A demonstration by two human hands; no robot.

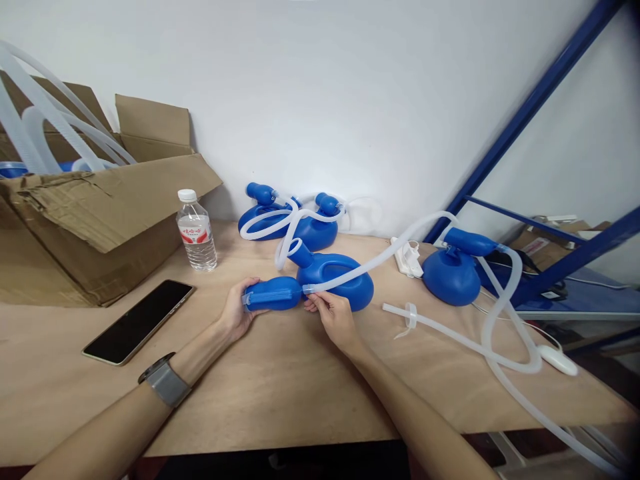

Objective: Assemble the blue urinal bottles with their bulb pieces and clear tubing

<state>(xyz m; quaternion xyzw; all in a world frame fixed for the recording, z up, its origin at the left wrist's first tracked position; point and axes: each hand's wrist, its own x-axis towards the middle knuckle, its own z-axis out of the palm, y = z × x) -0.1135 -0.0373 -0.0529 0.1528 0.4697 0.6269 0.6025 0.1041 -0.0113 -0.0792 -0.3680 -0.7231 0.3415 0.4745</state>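
Note:
My left hand [237, 312] is wrapped round the wide end of a blue plastic urinal funnel [275, 294], held sideways just above the table. Its narrow end points right. There my right hand [333, 317] pinches the end of a white corrugated hose [350, 277] against the funnel's tip; how far the hose sits on it is hidden by my fingers. Right behind my hands lies a blue urinal bottle [361, 285] with a handle opening and an angled neck. From the funnel the hose arches up and right towards another blue bottle [451, 277].
Two more blue bottles [320, 233] with hoses stand by the wall. At left are a cardboard box [90, 247] of hoses, a water bottle [199, 233] and a phone [139, 321]. A power strip [407, 259] and a loose hose [450, 327] lie right, beside a blue rack [530, 107].

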